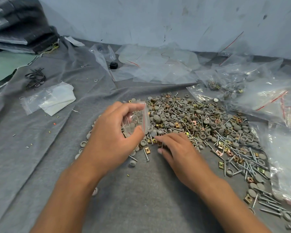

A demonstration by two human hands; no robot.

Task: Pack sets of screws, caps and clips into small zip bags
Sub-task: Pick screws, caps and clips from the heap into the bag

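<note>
A heap of screws, caps and clips [200, 125] lies on the cloth [40, 148] at centre. Filled bags [259, 95] sit at two o'clock, flat empty bags [154, 64] at twelve, and a wire bundle [35, 78] at ten.

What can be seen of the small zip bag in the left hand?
The small zip bag is clear, thin plastic with a red line near its zip edge. The left hand grips it between thumb and fingers, raised over the near left edge of the pile of hardware. It looks crumpled; grey caps show through it, whether inside or behind is unclear. The right hand does not touch it.
</note>
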